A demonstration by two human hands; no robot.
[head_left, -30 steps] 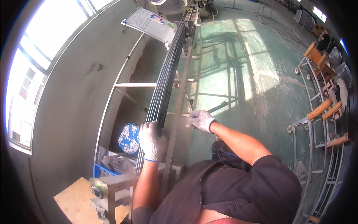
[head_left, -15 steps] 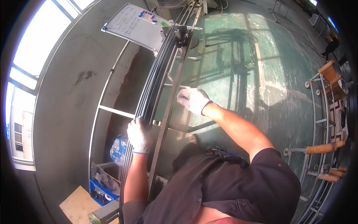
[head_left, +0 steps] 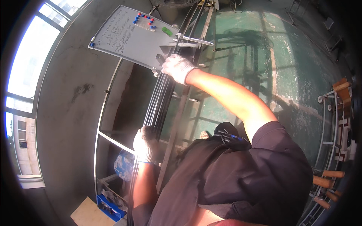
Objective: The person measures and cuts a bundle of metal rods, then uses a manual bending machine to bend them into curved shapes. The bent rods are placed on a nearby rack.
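Note:
A bundle of long, thin black strips (head_left: 158, 102) runs lengthwise along a metal frame (head_left: 174, 132), from below me to its far end. My left hand (head_left: 146, 146), in a white knit glove, is closed round the bundle nearer my body. Farther up, my gloved right hand (head_left: 177, 68) has its fingers curled on the far part of the strips, just short of a grey metal block (head_left: 185, 50); its fingertips are partly hidden. A silver wrench (head_left: 198, 40) lies across the top of that block, beyond the right hand.
A whiteboard (head_left: 122, 35) with red and blue magnets stands left of the frame's far end. Below on the left are a blue bin (head_left: 109, 209), a wooden board (head_left: 90, 214) and a blue floral-patterned item (head_left: 123, 165). Racks with wooden rollers (head_left: 333, 174) stand at right.
My right hand has moved forward and left, from beside the frame onto the strips by the metal block. My left hand remains on the bundle. The view has shifted with my body leaning forward.

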